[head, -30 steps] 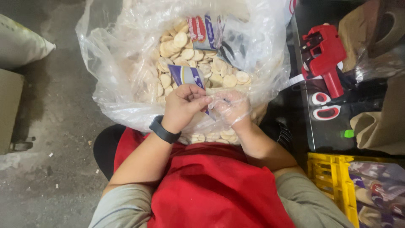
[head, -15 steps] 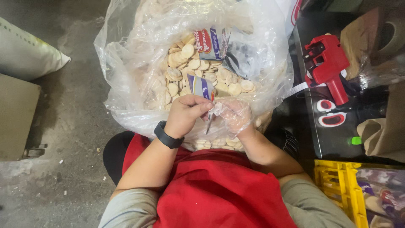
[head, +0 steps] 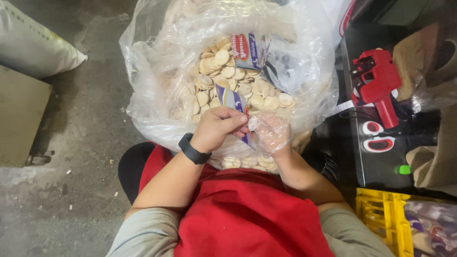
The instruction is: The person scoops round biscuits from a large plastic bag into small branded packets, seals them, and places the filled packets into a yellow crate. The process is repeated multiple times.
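Observation:
A large clear plastic sack (head: pixel 157 90) stands in front of me, filled with small round pale biscuits (head: pixel 228 71). My left hand (head: pixel 216 127), with a black watch on the wrist, pinches the edge of a small printed plastic packet (head: pixel 233 100) held over the biscuits. My right hand (head: pixel 269 131) wears a thin clear plastic glove and grips the same packet from the right side. A second printed packet (head: pixel 247 50) lies on the biscuits farther back. I wear a red apron (head: pixel 247 214).
To the right, a red label gun (head: pixel 378 81) and red-handled scissors (head: pixel 378 135) lie on a dark surface. A yellow crate (head: pixel 381 214) sits at the lower right. A white sack (head: pixel 33 45) and a cardboard box (head: pixel 19 116) rest on the concrete floor at left.
Both hands stayed together on the small packet at the sack's near edge. The camera view shifted, so the sack and hands sit a bit further right in the picture.

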